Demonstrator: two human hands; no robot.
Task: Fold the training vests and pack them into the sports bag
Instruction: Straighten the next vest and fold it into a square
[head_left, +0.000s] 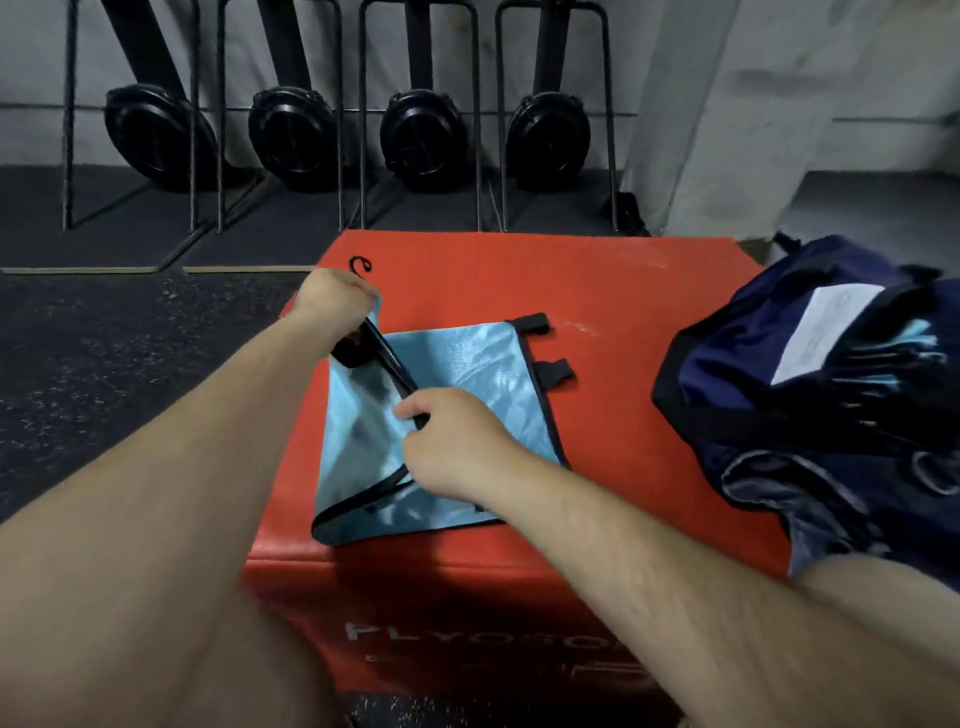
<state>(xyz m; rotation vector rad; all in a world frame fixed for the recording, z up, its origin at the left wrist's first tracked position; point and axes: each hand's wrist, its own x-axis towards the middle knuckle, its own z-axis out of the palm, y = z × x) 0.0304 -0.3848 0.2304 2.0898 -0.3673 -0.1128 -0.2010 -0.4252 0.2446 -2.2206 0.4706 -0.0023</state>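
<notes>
With right hand (457, 441) pinching vest (467, 364) trim, left hand (332, 297) beyond it gripping a corner: risk of slick fabric slipping, undoing fold.

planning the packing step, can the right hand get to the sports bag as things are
Probably yes: the sports bag lies on that side, only bare red box between. But the right hand pinches the vest.

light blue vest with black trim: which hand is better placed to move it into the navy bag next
Likely the right hand: it pinches the shiny light blue vest mid-cloth, nearer the navy fabric sports bag lying to its right. The left hand grips the far left corner.
</notes>
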